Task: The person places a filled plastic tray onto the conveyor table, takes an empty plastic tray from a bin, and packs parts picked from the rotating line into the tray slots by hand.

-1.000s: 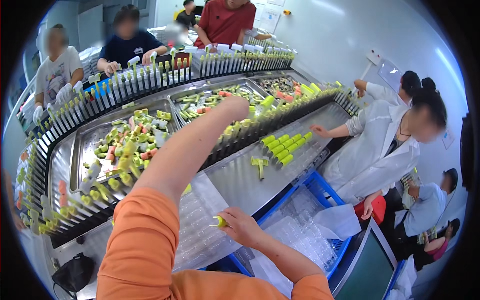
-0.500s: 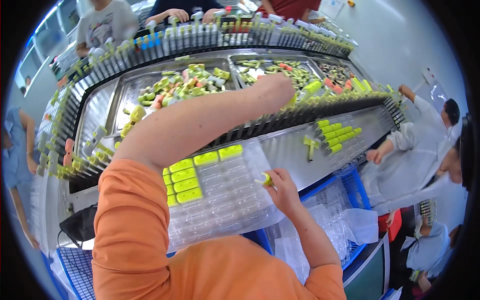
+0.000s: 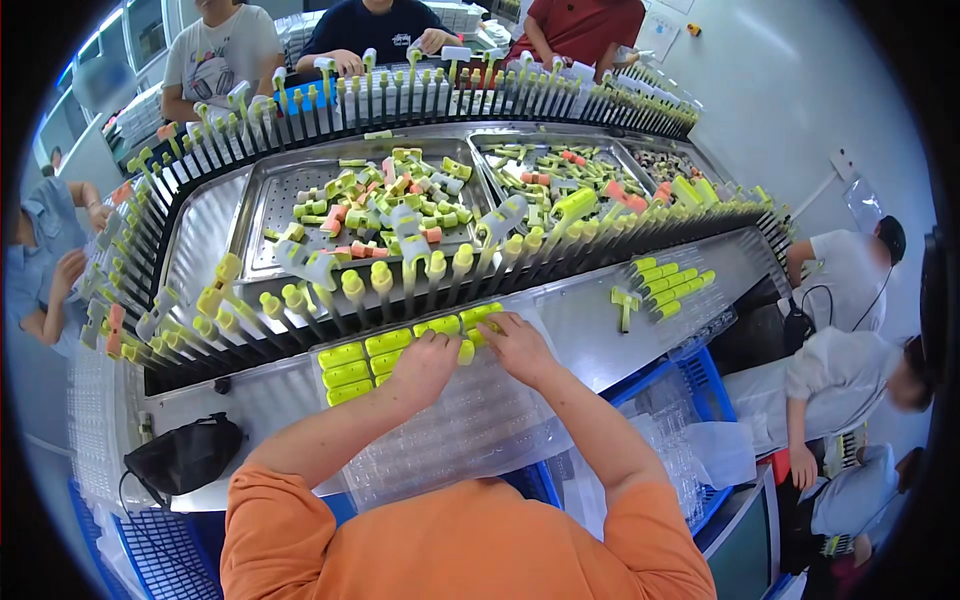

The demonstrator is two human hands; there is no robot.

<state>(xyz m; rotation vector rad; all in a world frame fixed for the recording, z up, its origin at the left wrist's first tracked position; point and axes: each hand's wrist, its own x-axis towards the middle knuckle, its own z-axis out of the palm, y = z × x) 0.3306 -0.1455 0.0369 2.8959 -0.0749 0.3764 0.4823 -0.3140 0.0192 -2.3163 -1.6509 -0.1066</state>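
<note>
A clear plastic blister tray lies in front of me, with rows of glossy yellow-green plastic parts in its far and left pockets. My left hand is closed above the tray, a small rounded yellow-green piece at its fingertips. Beside it, my right hand has its fingers bent down onto a yellow-green part near the tray's far right corner. The fingers partly cover both pieces, so their full shape is hidden.
Beyond the tray curves a line of upright pegs with yellow-green tips. Behind it, metal trays hold mixed parts. Several green rolls lie to the right, a black bag to the left. Blue crates stand below. People work around the line.
My left hand has come back from the peg line to the tray. My right hand has moved up and left from the tray's right side to its far row.
</note>
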